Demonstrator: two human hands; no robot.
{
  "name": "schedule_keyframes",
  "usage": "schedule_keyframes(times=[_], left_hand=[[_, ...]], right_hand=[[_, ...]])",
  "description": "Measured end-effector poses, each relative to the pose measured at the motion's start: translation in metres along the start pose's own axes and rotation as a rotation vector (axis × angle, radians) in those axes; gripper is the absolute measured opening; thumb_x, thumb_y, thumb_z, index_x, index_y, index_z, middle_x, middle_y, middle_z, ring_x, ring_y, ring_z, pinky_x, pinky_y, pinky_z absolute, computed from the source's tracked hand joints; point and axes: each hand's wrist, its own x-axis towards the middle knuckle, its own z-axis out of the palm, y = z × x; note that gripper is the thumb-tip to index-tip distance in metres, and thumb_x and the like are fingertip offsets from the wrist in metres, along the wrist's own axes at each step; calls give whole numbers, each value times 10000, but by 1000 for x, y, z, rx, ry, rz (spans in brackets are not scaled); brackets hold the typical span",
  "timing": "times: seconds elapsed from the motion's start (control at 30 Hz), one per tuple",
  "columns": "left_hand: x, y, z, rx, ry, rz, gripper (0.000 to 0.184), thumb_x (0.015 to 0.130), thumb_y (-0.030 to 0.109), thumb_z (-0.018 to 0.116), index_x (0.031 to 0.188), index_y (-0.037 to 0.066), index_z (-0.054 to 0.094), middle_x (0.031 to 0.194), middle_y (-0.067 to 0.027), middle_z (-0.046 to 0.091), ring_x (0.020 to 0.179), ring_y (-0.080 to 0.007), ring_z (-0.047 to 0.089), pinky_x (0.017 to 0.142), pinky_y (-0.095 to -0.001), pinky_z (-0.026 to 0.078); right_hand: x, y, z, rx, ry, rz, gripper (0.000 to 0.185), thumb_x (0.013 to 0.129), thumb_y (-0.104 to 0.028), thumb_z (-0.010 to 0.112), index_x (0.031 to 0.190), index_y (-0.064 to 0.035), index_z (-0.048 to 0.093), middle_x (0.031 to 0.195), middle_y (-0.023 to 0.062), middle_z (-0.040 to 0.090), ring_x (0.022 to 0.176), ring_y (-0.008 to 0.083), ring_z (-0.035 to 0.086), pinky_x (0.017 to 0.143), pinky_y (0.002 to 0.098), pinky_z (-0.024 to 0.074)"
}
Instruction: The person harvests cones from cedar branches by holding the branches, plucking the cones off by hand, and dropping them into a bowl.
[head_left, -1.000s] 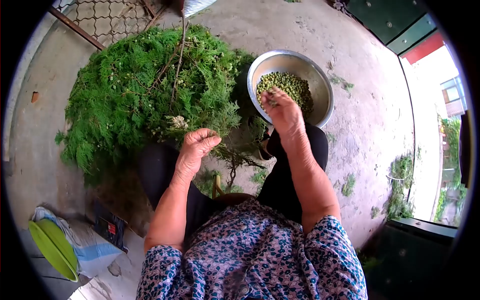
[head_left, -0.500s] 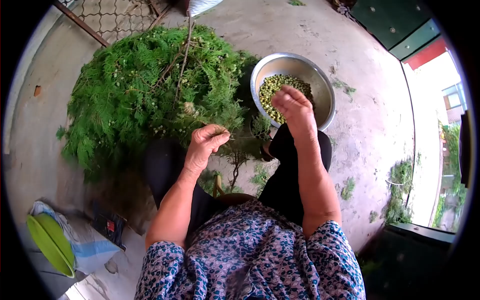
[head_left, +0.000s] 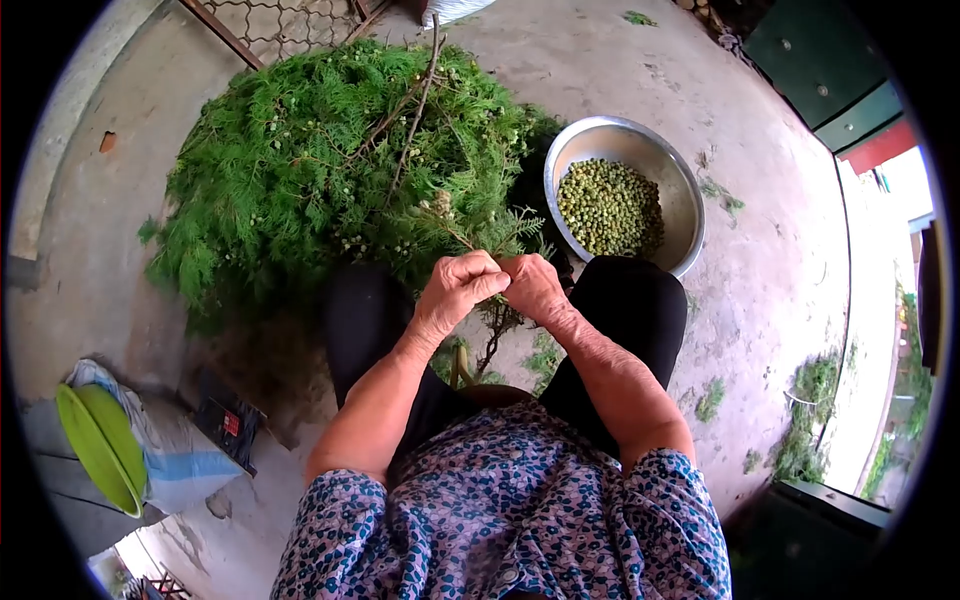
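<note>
My left hand (head_left: 462, 288) is closed around a leafy green sprig (head_left: 510, 228), thumb pressed against the fingers. My right hand (head_left: 535, 286) meets it at the fingertips, its fingers closed at the same sprig; what lies between those fingertips is hidden. Beyond both hands a large heap of green branches (head_left: 290, 165) spreads to the left, with small pale green cones among the leaves. To the right of the heap a wide metal bowl (head_left: 682, 190) holds many small round green cones (head_left: 610, 208).
A lime-green basin (head_left: 98, 448) leans on a white and blue sack (head_left: 190, 460) at the lower left. Dark green metal furniture (head_left: 815, 60) stands at the upper right. Loose sprigs (head_left: 712, 398) lie on the concrete floor. My knees flank the work area.
My right hand has come back from over the bowl to my left hand and closed beside it. The whole view has shifted, so heap and bowl appear further right.
</note>
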Motion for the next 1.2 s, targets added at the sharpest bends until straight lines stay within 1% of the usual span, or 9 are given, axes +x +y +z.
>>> schedule_keyframes(times=[0.13,0.2,0.5,0.63,0.73,0.87,1.0,1.1,1.2], left_hand=[[0,-1,4,-128,344,18,51,740,59,594,783,32,589,688,22,555,592,-54,488,563,-206,413],[-1,-4,-3,-180,470,-140,20,743,41,580,763,45,580,707,26,549,581,-46,475,552,-213,414],[13,-33,-16,23,835,-140,233,743,117,662,874,-27,534,748,-35,549,635,-103,499,579,-238,416],[14,-32,-17,-33,842,-10,95,803,57,582,873,10,536,779,-38,584,612,-96,522,563,-235,425],[14,-20,-11,-273,822,25,66,838,56,546,893,19,538,802,-44,592,655,-129,570,556,-255,458],[11,-26,-23,-337,775,-96,74,845,95,558,873,31,533,786,-87,611,647,-150,578,542,-261,451],[12,-21,-25,-326,796,-84,94,854,102,547,914,30,546,838,-74,610,684,-145,561,581,-279,462],[12,-26,-26,-236,683,-54,129,852,96,547,958,27,573,861,-39,600,705,-114,537,634,-259,445],[9,-36,-24,-157,560,-19,160,849,82,545,988,19,589,882,-13,594,736,-96,526,679,-241,424]], right_hand=[[-4,-5,2,169,48,38,175,710,-242,617,714,-68,617,675,137,597,669,328,584,596,400,468],[-7,-9,3,47,104,13,206,710,-270,637,709,-65,615,666,130,594,655,321,582,588,403,464],[-19,-5,50,-309,252,-256,129,668,-198,548,559,-129,549,537,46,564,486,219,585,436,350,469],[-24,-13,45,-222,197,-307,97,675,-156,545,642,-67,524,600,93,564,527,246,586,442,350,463],[-24,-20,27,-34,36,-254,135,722,-158,564,685,-29,543,676,140,592,649,315,599,565,394,479],[-17,-13,7,58,1,-124,138,720,-161,581,729,-26,555,711,165,588,711,352,582,613,430,469],[-9,-5,-17,135,385,-19,92,739,-101,563,770,-15,552,794,168,564,742,357,563,610,416,461],[-11,-33,-53,459,830,-231,181,765,26,548,940,-14,531,879,147,524,785,332,537,622,375,444],[-15,-52,-60,505,750,-451,184,765,28,569,943,-8,541,876,129,533,794,299,556,653,338,462]])
